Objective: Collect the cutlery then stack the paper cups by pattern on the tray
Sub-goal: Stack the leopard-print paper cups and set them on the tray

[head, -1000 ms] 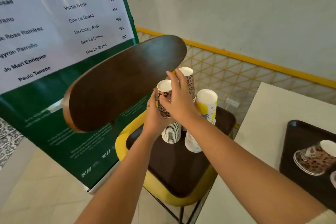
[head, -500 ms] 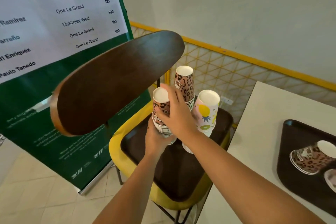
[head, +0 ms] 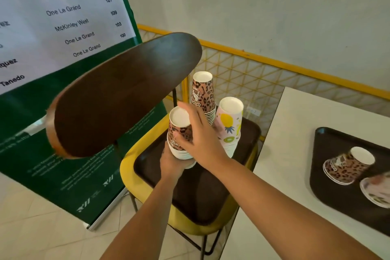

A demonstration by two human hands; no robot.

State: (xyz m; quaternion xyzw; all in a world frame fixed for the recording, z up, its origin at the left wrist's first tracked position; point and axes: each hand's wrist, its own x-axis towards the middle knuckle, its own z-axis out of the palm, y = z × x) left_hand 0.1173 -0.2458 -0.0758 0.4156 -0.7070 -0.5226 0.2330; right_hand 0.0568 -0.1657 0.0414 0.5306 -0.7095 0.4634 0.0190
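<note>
Nearest, both forearms reach over the dark tray (head: 147, 167) on the yellow chair (head: 126, 167). Left hand (head: 172, 161) cups the leopard stack (head: 179, 133) from below, taking wt.; right hand (head: 198, 135) clamps its side, prob. for alignment. Behind stand a taller leopard stack (head: 203, 93) and a fruit-print stack (head: 229, 124), kept separate by pattern. No cutlery visible.

Both hands (head: 198, 139) grip a leopard-print cup stack (head: 179, 133) (upside down) above a dark tray (head: 211, 196).
</note>
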